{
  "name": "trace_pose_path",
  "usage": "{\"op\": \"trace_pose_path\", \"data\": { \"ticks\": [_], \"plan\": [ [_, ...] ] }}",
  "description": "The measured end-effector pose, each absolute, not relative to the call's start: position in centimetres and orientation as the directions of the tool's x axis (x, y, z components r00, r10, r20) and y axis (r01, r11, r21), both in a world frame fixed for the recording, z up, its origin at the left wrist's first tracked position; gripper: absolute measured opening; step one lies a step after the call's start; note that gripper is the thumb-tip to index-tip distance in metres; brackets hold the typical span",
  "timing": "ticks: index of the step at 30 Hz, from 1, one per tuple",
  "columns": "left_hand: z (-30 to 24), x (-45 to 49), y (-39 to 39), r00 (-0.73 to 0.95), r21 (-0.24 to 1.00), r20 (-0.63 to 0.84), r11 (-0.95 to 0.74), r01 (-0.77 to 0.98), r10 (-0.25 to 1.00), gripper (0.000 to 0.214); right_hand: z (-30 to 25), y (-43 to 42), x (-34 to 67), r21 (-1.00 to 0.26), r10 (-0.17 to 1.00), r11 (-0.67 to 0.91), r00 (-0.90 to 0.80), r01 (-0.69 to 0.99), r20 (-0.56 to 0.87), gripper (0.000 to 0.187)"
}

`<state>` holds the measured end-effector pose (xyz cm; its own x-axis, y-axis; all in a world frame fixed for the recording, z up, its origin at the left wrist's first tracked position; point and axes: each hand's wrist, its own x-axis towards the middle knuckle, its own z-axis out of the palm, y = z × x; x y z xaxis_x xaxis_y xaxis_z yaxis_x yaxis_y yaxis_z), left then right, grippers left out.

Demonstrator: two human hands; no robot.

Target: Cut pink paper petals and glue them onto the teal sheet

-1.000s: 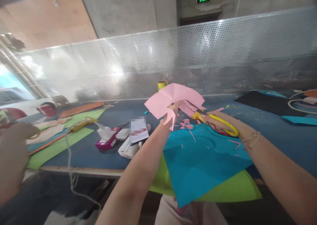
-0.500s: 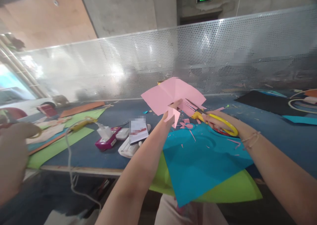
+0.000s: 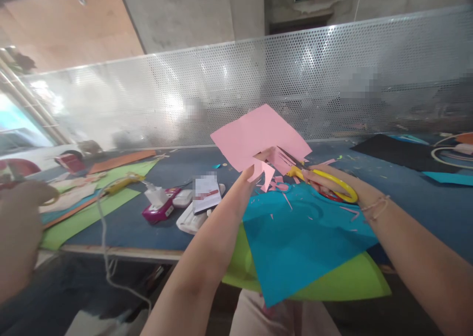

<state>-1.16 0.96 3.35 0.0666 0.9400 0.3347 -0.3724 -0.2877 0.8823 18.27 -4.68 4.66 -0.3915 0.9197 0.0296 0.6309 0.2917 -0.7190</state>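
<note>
My left hand is closed on a sheet of pink paper, held up above the table; part of the hand is hidden by the paper and a folded pink flap. Yellow-handled scissors are in my right hand, its fingers wrapped round the handles. Their dark blades lie at the right part of the pink sheet, where narrow cut strips show. Under both hands a blue sheet lies over a green sheet, both jutting past the table edge. Pink scraps are scattered on the blue sheet.
At left on the dark blue table are a phone, a purple power strip with a white plug, a cable and coloured sheets. Another person's arm enters far left. Black paper lies right; a perforated metal screen stands behind.
The pink sheet has tilted and opened flatter, its top corner rising. My left hand has shifted slightly right. The scissors stay at nearly the same spot.
</note>
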Motion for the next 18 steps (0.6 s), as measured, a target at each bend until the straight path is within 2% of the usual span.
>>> {"op": "trace_pose_path", "data": {
  "ticks": [8,13,18],
  "plan": [
    [2.89,-0.95,1.77,0.028,0.861,0.338,-0.297,-0.413,0.941,0.053,4.25,-3.99,18.44,-0.754,0.938,0.204,-0.344,0.624,-0.031,0.039],
    [3.1,-0.96,1.2,0.045,0.858,0.336,-0.286,-0.426,0.941,0.051,4.2,-4.03,18.61,-0.706,0.932,0.26,-0.361,0.659,0.007,0.041],
    [3.21,-0.8,1.1,0.049,0.868,0.338,-0.292,-0.401,0.94,0.049,3.9,-3.76,18.89,-0.769,0.915,0.261,-0.404,0.583,0.004,0.043]
  ]
}}
